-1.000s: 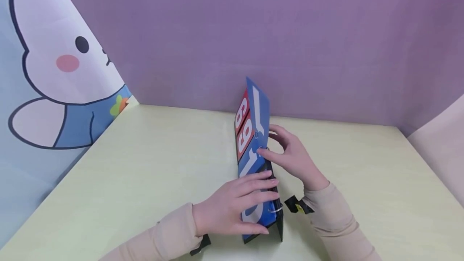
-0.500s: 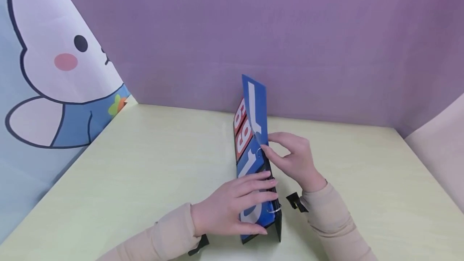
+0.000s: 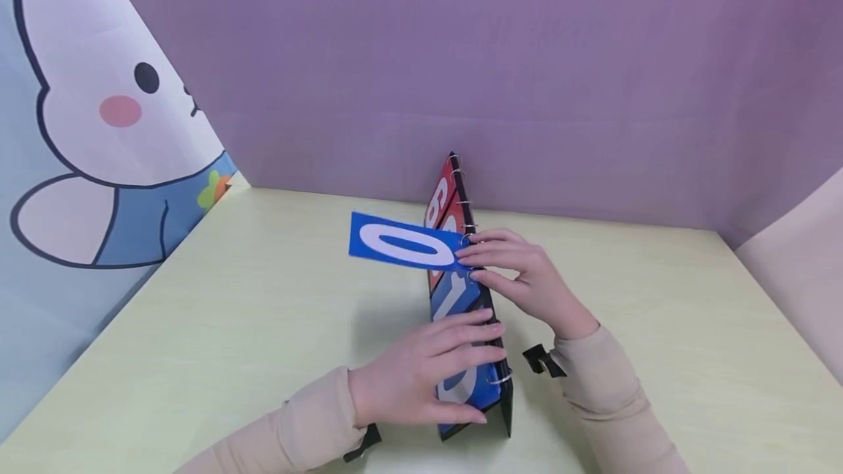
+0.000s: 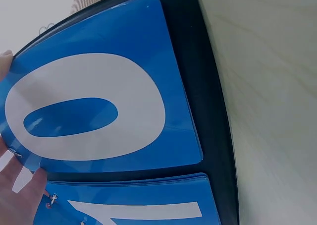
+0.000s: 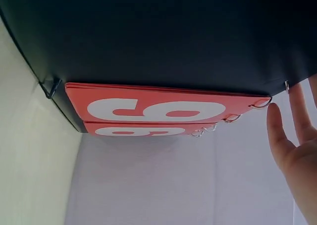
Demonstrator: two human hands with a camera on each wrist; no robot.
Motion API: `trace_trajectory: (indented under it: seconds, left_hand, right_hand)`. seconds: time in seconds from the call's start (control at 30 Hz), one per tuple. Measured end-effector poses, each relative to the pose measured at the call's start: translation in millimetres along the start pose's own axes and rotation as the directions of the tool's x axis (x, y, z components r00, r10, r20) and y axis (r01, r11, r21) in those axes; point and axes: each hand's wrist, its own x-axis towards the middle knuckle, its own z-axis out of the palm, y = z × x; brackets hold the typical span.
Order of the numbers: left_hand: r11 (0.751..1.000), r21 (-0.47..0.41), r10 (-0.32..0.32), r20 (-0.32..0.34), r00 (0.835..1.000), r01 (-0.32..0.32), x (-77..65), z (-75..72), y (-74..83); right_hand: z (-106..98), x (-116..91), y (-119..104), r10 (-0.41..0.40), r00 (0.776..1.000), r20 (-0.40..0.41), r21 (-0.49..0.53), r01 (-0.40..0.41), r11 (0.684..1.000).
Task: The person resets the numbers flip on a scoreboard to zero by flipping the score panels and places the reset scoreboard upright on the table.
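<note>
A black flip scoreboard (image 3: 506, 415) stands tent-like on the table, its metal rings along the top ridge. My left hand (image 3: 415, 375) lies across its near end with fingers spread. The fingertips rest on the ridge, and a blue 0 card (image 4: 143, 116) lies under the hand. Beside that card is a blue 1 card (image 4: 153, 210). Another blue 0 card (image 3: 405, 243) sticks out to the left from the ridge, tilted off the board. My right hand (image 3: 527, 280) touches its ringed edge with extended fingertips. Red number cards (image 5: 163, 108) hang at the far end.
The pale table (image 3: 296, 298) extends around the scoreboard. A purple backdrop (image 3: 487, 79) rises behind it, and a cartoon-printed panel (image 3: 118, 123) stands at the left. Black wrist mounts (image 3: 543, 360) hang at the sleeves.
The blue card that stood up at the ridge showing a 1 has swung down to the left, and a 0 now faces up. My right fingers have spread; the left hand stays put.
</note>
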Motion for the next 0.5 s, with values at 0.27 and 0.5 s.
trace_trajectory:
  seconds: [0.27,0.5]
  left_hand:
    - [1.0,0.008,-0.007,-0.001,1.0,0.007,-1.5,-0.6,1.4]
    - [0.998,0.026,0.052,-0.042,0.998,-0.051,-0.2,0.0,0.2]
  right_hand:
    - [1.0,0.2,-2.9,0.037,0.992,0.118,0.007,-0.038,0.999]
    - [3.3,0.4,-3.9,0.063,0.991,0.119,0.017,-0.065,0.998]
